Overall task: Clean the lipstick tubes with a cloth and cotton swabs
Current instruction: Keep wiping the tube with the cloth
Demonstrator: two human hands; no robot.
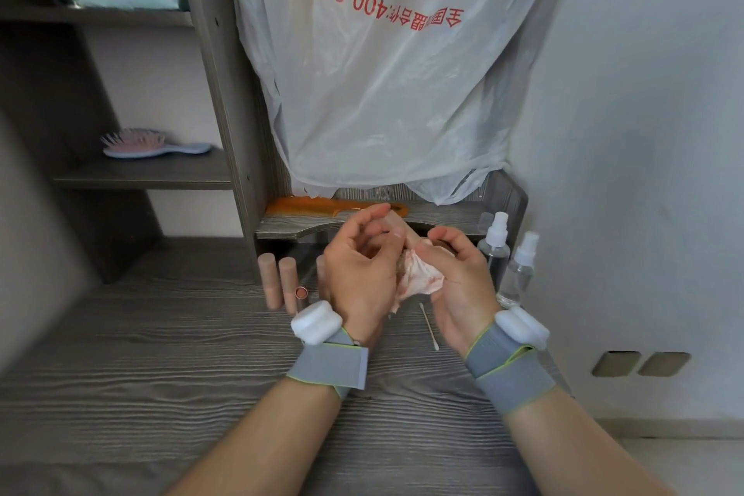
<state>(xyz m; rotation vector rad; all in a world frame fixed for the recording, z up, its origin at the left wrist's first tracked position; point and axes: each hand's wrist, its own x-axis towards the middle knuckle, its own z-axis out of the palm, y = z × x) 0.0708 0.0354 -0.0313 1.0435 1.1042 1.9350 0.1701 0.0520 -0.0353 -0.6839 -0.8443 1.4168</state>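
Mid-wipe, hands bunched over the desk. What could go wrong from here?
The cloth between the hands is already stained pink, so it may smear colour back rather than lift it.
The left hand works close to the upright lipstick tubes; a wrist swing could topple them.
The spray bottles stand just beside the right hand and could be knocked over.

head-worn, facing forward-down, near desk [161, 334]

Grey wooden desk [161, 354], shelves [141, 173], white wall [644, 133]
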